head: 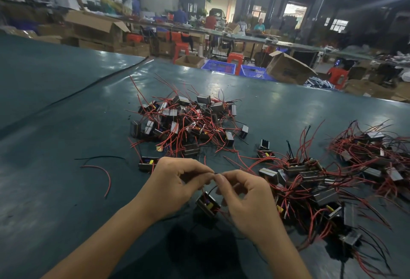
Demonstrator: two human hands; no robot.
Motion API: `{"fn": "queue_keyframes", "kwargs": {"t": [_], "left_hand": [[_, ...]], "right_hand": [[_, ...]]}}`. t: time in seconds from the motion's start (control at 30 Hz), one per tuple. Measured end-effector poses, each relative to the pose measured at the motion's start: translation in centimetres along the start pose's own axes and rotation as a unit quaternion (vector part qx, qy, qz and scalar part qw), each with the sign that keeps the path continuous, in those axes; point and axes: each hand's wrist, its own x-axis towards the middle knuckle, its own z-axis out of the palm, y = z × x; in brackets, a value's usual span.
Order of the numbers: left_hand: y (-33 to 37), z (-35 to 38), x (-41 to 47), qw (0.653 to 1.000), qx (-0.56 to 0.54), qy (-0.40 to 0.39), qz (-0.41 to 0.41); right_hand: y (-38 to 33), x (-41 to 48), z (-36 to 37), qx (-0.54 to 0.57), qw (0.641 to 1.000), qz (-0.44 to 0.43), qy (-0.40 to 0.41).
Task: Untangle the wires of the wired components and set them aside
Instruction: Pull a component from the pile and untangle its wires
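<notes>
Left hand (175, 181) and right hand (246, 199) pinch a seemingly black wire (214, 173) over a component (207, 206), pile (310, 179) crowding its right.

I'm looking down on a glossy dark teal bench (66, 128). A tangled pile of wired components (188, 121) lies in the middle, toward the far side. A second heap (310, 190) spreads near right, and a third heap (375, 152) lies further right. At left, apart from the piles, lie a loose red wire (104, 174) and a loose black wire (99, 157). A single component (147, 163) sits just nearer than the middle pile.
</notes>
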Motion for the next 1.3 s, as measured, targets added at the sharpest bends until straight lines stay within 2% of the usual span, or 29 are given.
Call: {"fn": "queue_keyframes", "kwargs": {"t": [0.07,0.13,0.2,0.23,0.27,0.3,0.33,0.37,0.4,0.43,0.5,0.8,0.97,1.07,1.17,1.3], "left_hand": [[0.1,0.0,0.0,0.999,0.031,-0.01,0.017],[0.2,-0.1,0.0,0.998,0.052,-0.027,0.033],[0.3,-0.2,0.0,0.996,0.063,-0.043,0.048],[0.4,-0.2,0.0,0.995,0.066,-0.046,0.053],[0.5,-0.2,0.0,0.995,0.065,-0.046,0.053],[0.5,-0.3,0.0,0.996,0.057,-0.042,0.048],[0.5,-0.3,0.1,0.998,0.045,-0.035,0.039],[0.4,-0.4,0.1,0.999,0.033,-0.027,0.031],[0.3,-0.5,0.1,0.999,0.027,-0.021,0.026],[0.3,-0.5,0.1,0.999,0.026,-0.021,0.024],[0.3,-0.6,0.1,0.999,0.031,-0.032,0.024],[0.8,-0.6,0.2,0.997,-0.001,-0.078,0.013],[0.7,-0.7,0.2,0.996,-0.042,-0.068,-0.037],[0.5,-0.8,0.1,0.993,-0.057,-0.087,-0.052],[0.5,-0.9,0.0,0.99,-0.078,-0.099,-0.067],[0.5,-1.1,0.1,0.991,-0.075,-0.1,-0.052]], "right_hand": [[0.1,-0.2,0.4,-0.086,0.996,0.004,-0.005],[-0.2,-0.3,0.8,-0.079,0.995,0.056,-0.025],[-0.8,-0.2,0.8,0.086,0.981,0.169,-0.042],[-1.2,0.0,0.8,0.169,0.958,0.227,-0.054],[-1.5,0.0,0.7,0.22,0.941,0.25,-0.06],[-1.6,0.0,0.7,0.224,0.947,0.223,-0.055],[-1.5,-0.1,0.7,0.178,0.972,0.152,-0.038],[-1.2,-0.3,0.6,0.085,0.995,0.05,-0.013],[-0.9,-0.4,0.5,-0.03,0.998,-0.052,0.009],[-0.5,-0.4,0.4,-0.119,0.983,-0.134,0.023],[-0.1,-0.3,0.0,-0.171,0.964,-0.202,0.024],[0.5,0.0,-0.5,-0.14,0.955,-0.245,0.086],[1.0,0.1,-0.5,-0.094,0.959,-0.257,0.074],[1.3,0.3,-0.2,-0.087,0.961,-0.256,0.066],[1.3,0.6,-0.3,-0.066,0.967,-0.236,0.07],[0.9,0.5,-0.7,-0.059,0.984,-0.159,0.055]]}}
